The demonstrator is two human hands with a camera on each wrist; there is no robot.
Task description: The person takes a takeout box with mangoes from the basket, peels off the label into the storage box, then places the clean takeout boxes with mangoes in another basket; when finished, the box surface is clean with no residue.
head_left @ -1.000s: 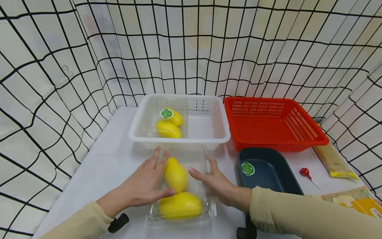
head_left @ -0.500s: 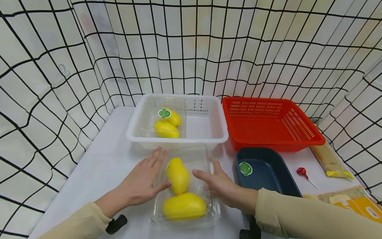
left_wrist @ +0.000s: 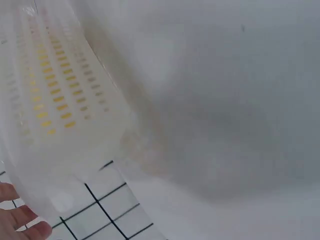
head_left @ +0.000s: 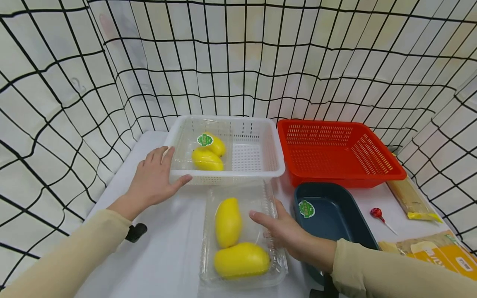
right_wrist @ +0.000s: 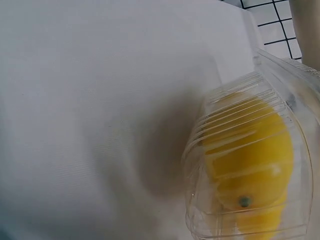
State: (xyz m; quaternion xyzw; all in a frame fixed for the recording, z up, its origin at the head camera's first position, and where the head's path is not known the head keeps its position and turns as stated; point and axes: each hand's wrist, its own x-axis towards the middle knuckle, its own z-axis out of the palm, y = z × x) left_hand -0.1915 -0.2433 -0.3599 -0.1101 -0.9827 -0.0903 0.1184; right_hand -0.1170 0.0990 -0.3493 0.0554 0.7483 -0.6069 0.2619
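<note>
My right hand (head_left: 288,227) grips the right side of a clear plastic clamshell box (head_left: 257,190), thumb over its top. Inside the box are two yellow mangoes (head_left: 228,222), one upright and one crosswise. The right wrist view shows the ribbed box wall with a mango (right_wrist: 250,155) behind it and a shadow on the cloth beside it. At the white basket's (head_left: 223,175) left front corner is my left hand (head_left: 152,176), fingers extended along the rim and thumb by the front edge. Its fingertips (left_wrist: 37,231) also show in the left wrist view.
In the white basket's left half lies another clear box with two mangoes (head_left: 207,159) and a green sticker. To the right stand a red basket (head_left: 346,182) and a dark blue tray (head_left: 335,215). A lollipop (head_left: 377,213) and yellow packets (head_left: 443,254) lie farther right.
My left hand has left the clamshell box and moved up and left to the white basket's corner. The right hand has shifted the box a little to the right.
</note>
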